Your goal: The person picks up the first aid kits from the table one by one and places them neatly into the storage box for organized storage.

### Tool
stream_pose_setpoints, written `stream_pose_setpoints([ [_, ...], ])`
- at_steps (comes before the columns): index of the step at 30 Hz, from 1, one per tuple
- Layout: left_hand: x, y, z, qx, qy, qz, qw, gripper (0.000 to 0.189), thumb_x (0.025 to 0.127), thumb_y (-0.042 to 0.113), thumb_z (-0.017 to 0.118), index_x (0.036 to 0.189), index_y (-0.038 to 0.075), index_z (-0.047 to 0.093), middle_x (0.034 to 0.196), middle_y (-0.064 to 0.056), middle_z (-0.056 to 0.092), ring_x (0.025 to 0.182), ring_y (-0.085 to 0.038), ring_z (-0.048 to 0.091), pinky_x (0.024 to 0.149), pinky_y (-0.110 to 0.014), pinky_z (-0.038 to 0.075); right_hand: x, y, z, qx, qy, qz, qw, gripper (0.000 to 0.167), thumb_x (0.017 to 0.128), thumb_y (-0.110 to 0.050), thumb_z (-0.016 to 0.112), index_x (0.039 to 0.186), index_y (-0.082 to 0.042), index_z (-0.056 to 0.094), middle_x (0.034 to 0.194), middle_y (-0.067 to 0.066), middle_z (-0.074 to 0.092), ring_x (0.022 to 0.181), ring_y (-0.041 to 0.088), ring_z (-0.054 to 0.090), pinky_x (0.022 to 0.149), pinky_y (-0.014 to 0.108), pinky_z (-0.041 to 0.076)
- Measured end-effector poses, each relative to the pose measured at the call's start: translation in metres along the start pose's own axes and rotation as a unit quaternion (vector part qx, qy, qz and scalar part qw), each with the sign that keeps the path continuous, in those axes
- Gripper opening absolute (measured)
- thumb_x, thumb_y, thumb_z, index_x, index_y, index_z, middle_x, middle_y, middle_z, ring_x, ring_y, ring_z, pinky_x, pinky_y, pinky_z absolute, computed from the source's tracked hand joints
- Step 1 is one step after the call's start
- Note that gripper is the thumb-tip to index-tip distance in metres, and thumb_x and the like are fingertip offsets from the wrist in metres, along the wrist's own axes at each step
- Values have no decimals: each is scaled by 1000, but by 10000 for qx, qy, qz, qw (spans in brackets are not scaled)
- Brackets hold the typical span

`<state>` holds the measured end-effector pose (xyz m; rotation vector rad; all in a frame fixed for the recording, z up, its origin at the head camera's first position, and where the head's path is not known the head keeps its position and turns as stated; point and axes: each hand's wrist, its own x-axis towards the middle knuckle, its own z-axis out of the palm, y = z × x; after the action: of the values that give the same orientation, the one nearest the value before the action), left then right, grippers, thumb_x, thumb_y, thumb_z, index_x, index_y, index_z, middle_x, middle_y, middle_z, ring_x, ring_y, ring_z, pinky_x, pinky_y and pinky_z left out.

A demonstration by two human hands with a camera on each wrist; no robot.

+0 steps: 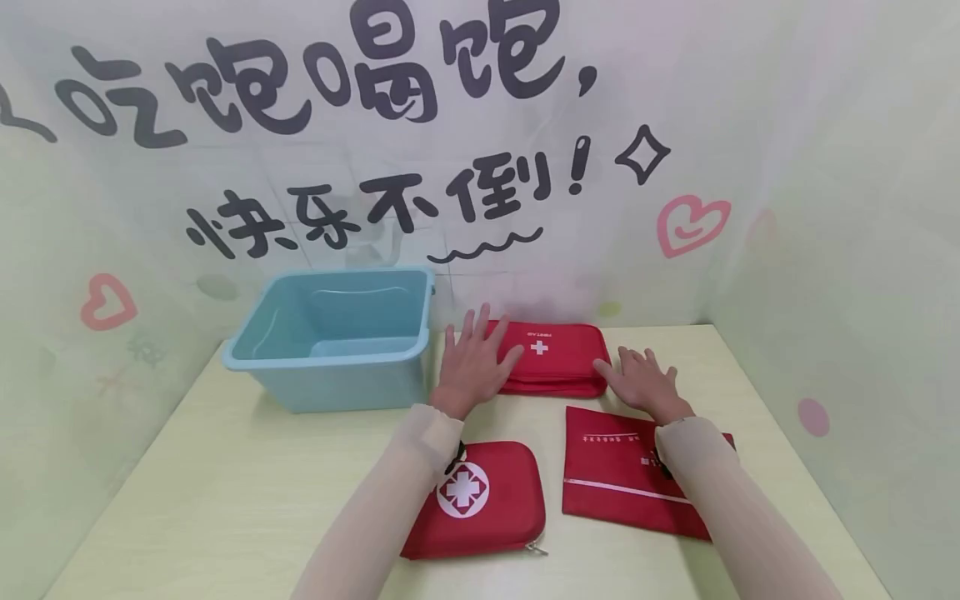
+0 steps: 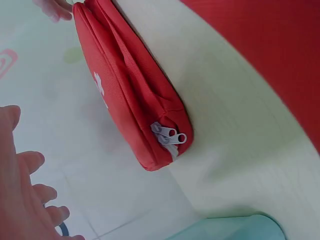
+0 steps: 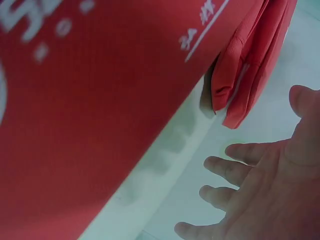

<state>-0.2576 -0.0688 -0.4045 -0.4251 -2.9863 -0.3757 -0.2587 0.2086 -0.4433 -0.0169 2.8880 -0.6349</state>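
A soft red first-aid pouch [image 1: 558, 360] with a white cross lies at the back of the table, its two zipper pulls [image 2: 169, 135] showing in the left wrist view. Over its left end my left hand [image 1: 471, 365] is spread, and the left wrist view shows a gap between the fingers and the pouch. My right hand [image 1: 643, 385] hovers by the right end, fingers apart and holding nothing; whether the thumb touches the pouch I cannot tell. Under my right forearm lies a flat red document pouch [image 1: 611, 462]. A hard red first-aid case [image 1: 506, 500] is partly hidden by my left forearm.
A light blue plastic bin [image 1: 345, 383] stands at the back left, close to my left hand. The pale wooden table [image 1: 225, 483] meets a back wall [image 1: 622, 275] with black lettering, and further walls rise at both sides.
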Motion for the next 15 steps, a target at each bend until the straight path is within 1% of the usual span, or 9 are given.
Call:
stream_pose_setpoints([
  [3, -2, 1, -3, 21, 15, 114, 9999, 75, 95, 49, 57, 159, 24, 25, 166, -9, 14, 150, -34, 13, 120, -59, 11, 3, -2, 2, 169, -72, 49, 9998, 82, 99, -50, 44, 152, 8, 23, 151, 34, 31, 141, 55, 17, 109, 77, 8],
  [7, -4, 0, -6, 89, 100, 267, 9996, 74, 95, 50, 56, 159, 24, 27, 166, -8, 14, 150, -34, 14, 120, -58, 14, 6, -4, 4, 304, -184, 125, 9993, 83, 99, -50, 44, 152, 10, 21, 148, 35, 34, 138, 53, 25, 109, 76, 14],
  [10, -8, -1, -10, 69, 207, 329, 9992, 75, 94, 48, 59, 158, 23, 29, 165, -9, 17, 150, -34, 16, 119, -58, 16, 9, -6, 4, 397, -273, 172, 9987, 83, 99, -50, 43, 151, 12, 22, 146, 34, 37, 135, 51, 33, 108, 75, 19],
  [12, -10, -2, -14, 62, 283, 372, 9989, 75, 93, 47, 61, 158, 23, 30, 165, -9, 19, 149, -34, 18, 119, -57, 18, 11, -7, 6, 528, -327, 213, 9978, 80, 100, -49, 43, 149, 11, 26, 141, 33, 43, 130, 49, 39, 107, 74, 23],
  [15, -15, -3, -18, 100, 441, 510, 9977, 75, 93, 46, 63, 157, 22, 32, 164, -9, 21, 149, -34, 20, 119, -56, 18, 13, -8, 8, 750, -347, 263, 9962, 71, 100, -48, 45, 142, 9, 35, 126, 28, 53, 118, 44, 49, 103, 70, 31],
])
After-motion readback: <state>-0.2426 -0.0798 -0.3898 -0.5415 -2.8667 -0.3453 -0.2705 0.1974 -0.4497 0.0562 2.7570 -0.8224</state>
